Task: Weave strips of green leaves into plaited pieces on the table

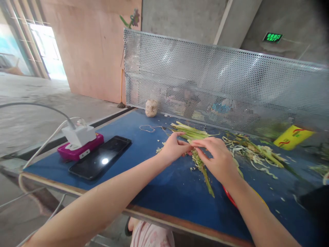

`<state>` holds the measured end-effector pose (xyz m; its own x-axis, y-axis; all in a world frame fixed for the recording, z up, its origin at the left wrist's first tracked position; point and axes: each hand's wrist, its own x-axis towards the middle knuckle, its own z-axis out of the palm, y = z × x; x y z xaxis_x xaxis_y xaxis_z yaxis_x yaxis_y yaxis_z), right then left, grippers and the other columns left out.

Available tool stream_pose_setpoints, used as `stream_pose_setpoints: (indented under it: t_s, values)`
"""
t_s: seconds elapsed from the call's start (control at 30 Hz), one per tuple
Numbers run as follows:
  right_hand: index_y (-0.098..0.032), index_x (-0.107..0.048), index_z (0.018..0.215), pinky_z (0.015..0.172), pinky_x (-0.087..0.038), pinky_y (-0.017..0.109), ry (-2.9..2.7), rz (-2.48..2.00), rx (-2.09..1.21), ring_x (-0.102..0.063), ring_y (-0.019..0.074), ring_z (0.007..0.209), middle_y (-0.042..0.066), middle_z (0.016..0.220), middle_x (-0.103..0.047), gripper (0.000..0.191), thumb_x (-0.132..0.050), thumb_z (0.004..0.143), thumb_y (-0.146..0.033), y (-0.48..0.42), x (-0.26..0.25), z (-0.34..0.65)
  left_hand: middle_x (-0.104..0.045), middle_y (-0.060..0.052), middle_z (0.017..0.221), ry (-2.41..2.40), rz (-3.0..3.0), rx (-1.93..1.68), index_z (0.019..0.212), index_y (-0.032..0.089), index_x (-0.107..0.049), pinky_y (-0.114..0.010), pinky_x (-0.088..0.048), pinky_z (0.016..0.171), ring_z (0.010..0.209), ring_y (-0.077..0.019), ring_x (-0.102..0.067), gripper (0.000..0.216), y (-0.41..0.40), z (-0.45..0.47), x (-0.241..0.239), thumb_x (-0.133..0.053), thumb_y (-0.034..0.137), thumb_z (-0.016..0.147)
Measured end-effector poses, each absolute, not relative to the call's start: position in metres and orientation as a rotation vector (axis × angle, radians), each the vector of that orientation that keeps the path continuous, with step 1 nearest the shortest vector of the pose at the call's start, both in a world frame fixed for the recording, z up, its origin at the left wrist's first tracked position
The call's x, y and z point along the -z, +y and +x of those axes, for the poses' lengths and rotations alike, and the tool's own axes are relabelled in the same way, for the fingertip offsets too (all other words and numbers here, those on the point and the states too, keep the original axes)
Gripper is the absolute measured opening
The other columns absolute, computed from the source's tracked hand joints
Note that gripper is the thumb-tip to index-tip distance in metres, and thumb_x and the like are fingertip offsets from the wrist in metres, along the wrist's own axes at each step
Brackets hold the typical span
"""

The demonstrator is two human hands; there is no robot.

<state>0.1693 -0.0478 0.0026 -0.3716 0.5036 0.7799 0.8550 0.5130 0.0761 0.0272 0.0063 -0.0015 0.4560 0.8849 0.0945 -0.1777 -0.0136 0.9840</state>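
Note:
Over the blue table, my left hand (pixel 177 146) and my right hand (pixel 217 156) meet with the thumb and fingertips of each pinched together. Between them is a green plant stalk (pixel 207 183) with a bumpy, yellow-green, bud-like middle part. Its pointed end hangs toward the table's front edge. The exact spot that the fingers grip is partly hidden by the fingers themselves. Just behind the hands lies a bundle of pale green stalks (pixel 190 130). Small pale scraps (pixel 159 147) are scattered beside my left hand.
Plant shreds (pixel 257 154) and a yellow packet (pixel 293 137) lie to the right. A red-edged object (pixel 228 196) is partly under my right forearm. At left are a phone (pixel 100 157) and a purple power strip (pixel 79 147) with cables. A perforated metal screen (pixel 164 68) borders the back.

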Motion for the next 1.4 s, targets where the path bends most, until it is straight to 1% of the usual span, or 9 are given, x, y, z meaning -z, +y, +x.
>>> stream_pose_setpoints:
  t_s: [0.17, 0.43, 0.6, 0.8, 0.93, 1.1, 1.2, 1.3, 1.4]
  values:
    - [-0.020, -0.057, 0.096, 0.075, -0.045, 0.034, -1.985, -1.132, 0.634, -0.058, 0.0191, 0.083, 0.004, 0.087, -0.066, 0.019, -0.050, 0.080, -0.014, -0.0472, -0.0010, 0.1682, -0.058, 0.003, 0.052, 0.696, 1.332, -0.962, 0.117, 0.005, -0.033, -0.017, -0.035, 0.041, 0.044, -0.0081, -0.052, 0.062, 0.0075, 0.0267, 0.0019, -0.065, 0.011, 0.065]
    - [-0.020, -0.058, 0.088, 0.074, -0.045, 0.034, -2.006, -1.106, 0.664, -0.056, 0.0188, 0.079, 0.003, 0.081, -0.065, 0.011, -0.052, 0.079, -0.015, -0.0458, -0.0012, 0.1685, -0.058, 0.004, 0.052, 0.699, 1.370, -0.961, 0.114, 0.007, -0.036, -0.017, -0.032, 0.041, 0.044, -0.0073, -0.052, 0.056, 0.0091, 0.0279, 0.0046, -0.062, 0.005, 0.065]
    - [-0.019, -0.057, 0.087, 0.075, -0.047, 0.032, -1.926, -1.071, 0.688, -0.057, 0.0178, 0.079, 0.004, 0.081, -0.064, 0.012, -0.052, 0.079, -0.013, -0.0477, -0.0030, 0.1679, -0.058, 0.003, 0.057, 0.711, 1.316, -0.959, 0.112, 0.010, -0.039, -0.017, -0.031, 0.040, 0.047, -0.0069, -0.052, 0.053, 0.0102, 0.0268, 0.0032, -0.066, 0.014, 0.066]
    - [-0.019, -0.059, 0.085, 0.068, -0.049, 0.029, -1.859, -1.207, 0.590, -0.060, 0.0164, 0.074, 0.003, 0.078, -0.065, 0.009, -0.053, 0.079, -0.017, -0.0462, 0.0000, 0.1706, -0.057, 0.005, 0.055, 0.698, 1.369, -1.051, 0.106, 0.011, -0.040, -0.016, -0.037, 0.045, 0.047, -0.0048, -0.050, 0.049, 0.0087, 0.0269, 0.0017, -0.064, 0.006, 0.064]
    - [-0.020, -0.061, 0.088, 0.071, -0.049, 0.029, -1.885, -1.206, 0.525, -0.062, 0.0161, 0.078, 0.003, 0.083, -0.067, 0.012, -0.052, 0.080, -0.019, -0.0449, 0.0017, 0.1728, -0.057, 0.006, 0.055, 0.649, 1.409, -1.031, 0.107, 0.013, -0.039, -0.020, -0.043, 0.047, 0.043, -0.0057, -0.051, 0.047, 0.0075, 0.0271, 0.0035, -0.062, 0.007, 0.067]
    - [-0.021, -0.060, 0.098, 0.078, -0.048, 0.032, -1.912, -1.122, 0.681, -0.061, 0.0173, 0.083, 0.004, 0.089, -0.067, 0.019, -0.051, 0.081, -0.017, -0.0439, 0.0000, 0.1740, -0.056, 0.006, 0.054, 0.664, 1.339, -1.065, 0.106, 0.012, -0.038, -0.022, -0.046, 0.052, 0.048, -0.0070, -0.053, 0.045, 0.0122, 0.0291, 0.0085, -0.061, 0.006, 0.068]
    - [-0.021, -0.058, 0.104, 0.081, -0.046, 0.035, -1.934, -1.086, 0.772, -0.058, 0.0194, 0.091, 0.007, 0.100, -0.064, 0.026, -0.053, 0.079, -0.017, -0.0445, -0.0024, 0.1734, -0.057, 0.005, 0.055, 0.675, 1.298, -1.069, 0.105, 0.012, -0.037, -0.023, -0.046, 0.052, 0.048, -0.0072, -0.053, 0.044, 0.0138, 0.0297, 0.0093, -0.061, 0.005, 0.068]
    - [-0.024, -0.062, 0.098, 0.081, -0.044, 0.039, -2.002, -1.112, 0.861, -0.056, 0.0214, 0.092, 0.007, 0.106, -0.060, 0.023, -0.054, 0.078, -0.018, -0.0462, -0.0045, 0.1718, -0.058, 0.004, 0.057, 0.697, 1.282, -1.052, 0.104, 0.012, -0.037, -0.023, -0.046, 0.052, 0.046, -0.0073, -0.053, 0.045, 0.0131, 0.0295, 0.0087, -0.062, 0.006, 0.067]
    - [-0.024, -0.064, 0.093, 0.080, -0.042, 0.040, -2.005, -1.167, 0.856, -0.055, 0.0220, 0.090, 0.007, 0.101, -0.061, 0.018, -0.054, 0.078, -0.022, -0.0468, -0.0047, 0.1705, -0.059, 0.004, 0.058, 0.707, 1.298, -1.051, 0.104, 0.012, -0.037, -0.023, -0.046, 0.051, 0.045, -0.0072, -0.053, 0.045, 0.0122, 0.0289, 0.0083, -0.062, 0.007, 0.067]
